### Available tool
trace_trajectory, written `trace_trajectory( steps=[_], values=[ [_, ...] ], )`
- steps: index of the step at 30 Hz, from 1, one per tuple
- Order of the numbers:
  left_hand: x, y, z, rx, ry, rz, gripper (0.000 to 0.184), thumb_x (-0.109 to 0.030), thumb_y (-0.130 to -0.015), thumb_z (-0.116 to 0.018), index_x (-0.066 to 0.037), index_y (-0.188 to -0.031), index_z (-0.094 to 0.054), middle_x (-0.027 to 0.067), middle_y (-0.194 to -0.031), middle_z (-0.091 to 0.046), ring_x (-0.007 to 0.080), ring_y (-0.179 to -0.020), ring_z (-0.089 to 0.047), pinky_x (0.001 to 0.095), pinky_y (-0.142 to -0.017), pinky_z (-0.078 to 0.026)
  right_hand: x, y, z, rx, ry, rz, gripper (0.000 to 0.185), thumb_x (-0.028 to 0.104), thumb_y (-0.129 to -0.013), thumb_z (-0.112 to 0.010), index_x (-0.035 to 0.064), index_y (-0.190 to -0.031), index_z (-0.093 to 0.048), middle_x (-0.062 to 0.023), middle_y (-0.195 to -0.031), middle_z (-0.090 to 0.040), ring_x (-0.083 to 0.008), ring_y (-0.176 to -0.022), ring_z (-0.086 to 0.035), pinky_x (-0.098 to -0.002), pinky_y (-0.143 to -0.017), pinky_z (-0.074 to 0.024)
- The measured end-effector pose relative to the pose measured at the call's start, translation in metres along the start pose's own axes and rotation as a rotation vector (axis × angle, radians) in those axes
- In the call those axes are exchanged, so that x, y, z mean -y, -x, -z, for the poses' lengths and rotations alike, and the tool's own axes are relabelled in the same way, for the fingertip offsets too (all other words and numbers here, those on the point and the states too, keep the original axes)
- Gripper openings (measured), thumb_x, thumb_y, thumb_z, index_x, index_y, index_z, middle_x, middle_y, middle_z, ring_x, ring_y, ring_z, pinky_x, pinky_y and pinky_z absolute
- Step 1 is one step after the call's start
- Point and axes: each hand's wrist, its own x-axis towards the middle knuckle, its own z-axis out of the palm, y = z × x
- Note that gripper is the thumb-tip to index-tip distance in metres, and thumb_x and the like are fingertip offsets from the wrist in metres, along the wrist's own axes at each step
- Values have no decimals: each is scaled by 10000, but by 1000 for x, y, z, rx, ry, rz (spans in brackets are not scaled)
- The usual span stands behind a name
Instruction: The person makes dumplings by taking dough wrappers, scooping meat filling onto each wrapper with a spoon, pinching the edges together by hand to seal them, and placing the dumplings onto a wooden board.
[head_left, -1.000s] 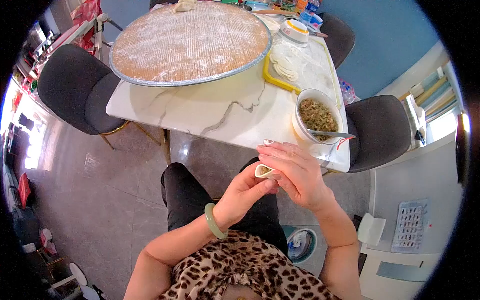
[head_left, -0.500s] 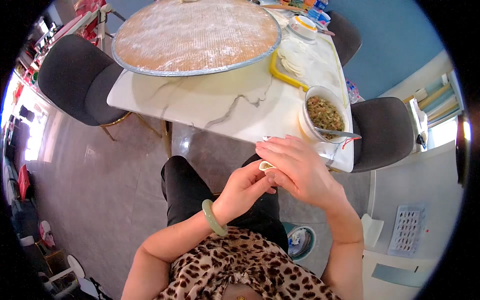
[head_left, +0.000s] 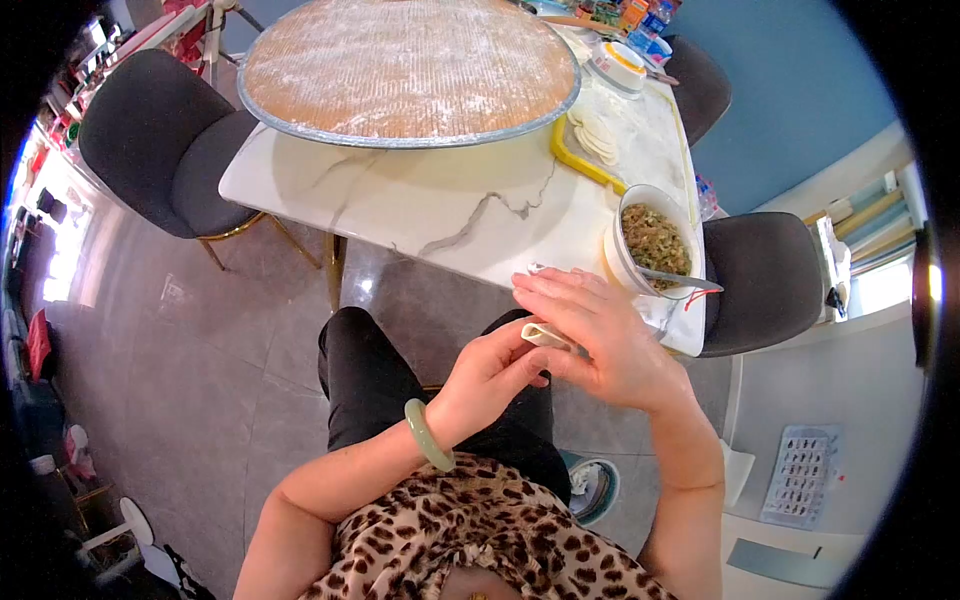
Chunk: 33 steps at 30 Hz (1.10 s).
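Between my two hands, above my lap, is a folded dumpling (head_left: 549,337) of pale dough, its near end showing a fold. My left hand (head_left: 492,366) has its fingers and thumb closed around the dumpling's left side. My right hand (head_left: 610,345) covers the other side, thumb and fingers pressing on the dough, with white flour on a fingertip. Part of the dumpling is hidden by the fingers. Just beyond my right hand, a white bowl (head_left: 622,262) holds minced filling (head_left: 655,240) with a metal utensil (head_left: 680,280) resting in it.
A large round floured tray (head_left: 410,75) lies on the marble table (head_left: 400,205). Dough wrappers (head_left: 595,135) lie on a yellow-edged board (head_left: 585,168), near an upturned white bowl (head_left: 618,68). Dark chairs (head_left: 150,140) flank the table. A bin (head_left: 598,495) stands on the floor beside me.
The dumpling's opening has been flattened into a narrower fold between my fingers. My hands stay nearly in place; the view has shifted slightly.
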Motion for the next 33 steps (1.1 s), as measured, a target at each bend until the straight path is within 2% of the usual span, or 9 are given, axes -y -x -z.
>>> trace_trajectory(
  steps=[10,16,18,25,27,28,30,31,33],
  values=[
    [6,4,1,-7,130,65,172,-132,-979,-502,-4,-1049,-593,49,-983,-625,109,-862,-600,268,-755,-528,-6,1,-8,35,39,70,312,200,-840,-620,41,-1109,-624,-115,-1181,-626,-279,-1159,-556,-466,-993,-412],
    [5,4,1,-43,145,116,189,-147,-981,-496,2,-1043,-594,45,-983,-628,106,-877,-598,260,-747,-526,-2,-4,-15,-14,-155,-133,326,198,-850,-601,33,-1131,-616,-131,-1221,-603,-294,-1180,-540,-447,-1007,-397],
    [12,5,3,-48,100,55,197,-157,-982,-492,-1,-1058,-586,42,-982,-627,103,-873,-599,256,-735,-527,-4,-7,-12,-1,-17,5,282,179,-831,-620,42,-1077,-635,-128,-1151,-636,-288,-1121,-579,-451,-983,-417],
    [7,4,4,-49,163,101,204,-164,-985,-490,-2,-1077,-572,52,-1007,-633,122,-894,-617,262,-722,-534,-8,-12,-24,-87,-6,46,133,127,-796,-643,48,-903,-649,-95,-943,-683,-279,-959,-647,-462,-933,-456],
    [5,4,5,-61,189,128,229,-175,-987,-490,-5,-1131,-546,58,-1012,-636,138,-926,-627,259,-725,-537,-13,-9,-26,-44,-74,42,301,172,-822,-646,47,-1094,-618,-136,-1052,-652,-289,-1036,-614,-433,-946,-445],
    [3,4,5,-61,188,129,229,-175,-987,-490,-5,-1131,-546,58,-1012,-636,138,-926,-627,259,-725,-537,-11,-9,-25,-45,-75,42,301,172,-822,-646,47,-1094,-618,-136,-1052,-652,-289,-1036,-614,-433,-946,-445],
    [1,3,6,-105,191,78,274,-174,-986,-490,-23,-1214,-490,75,-1036,-632,151,-944,-634,261,-735,-543,-4,-7,-22,-105,-343,-163,576,166,-798,-679,47,-1325,-479,-92,-1173,-625,-256,-1080,-608,-423,-955,-433],
    [0,5,7,-100,186,79,274,-174,-986,-490,-23,-1214,-490,75,-1036,-632,151,-944,-634,261,-735,-543,-3,-1,-24,-111,-342,-165,576,166,-798,-679,47,-1325,-479,-92,-1173,-625,-256,-1080,-608,-423,-955,-433],
    [-2,2,10,-132,228,61,314,-169,-987,-483,-36,-1268,-442,98,-1078,-620,167,-963,-637,272,-753,-550,-10,12,-27,-79,-366,-213,783,251,-813,-708,38,-1443,-296,-179,-1263,-530,-292,-1162,-524,-364,-959,-416]
  ],
)
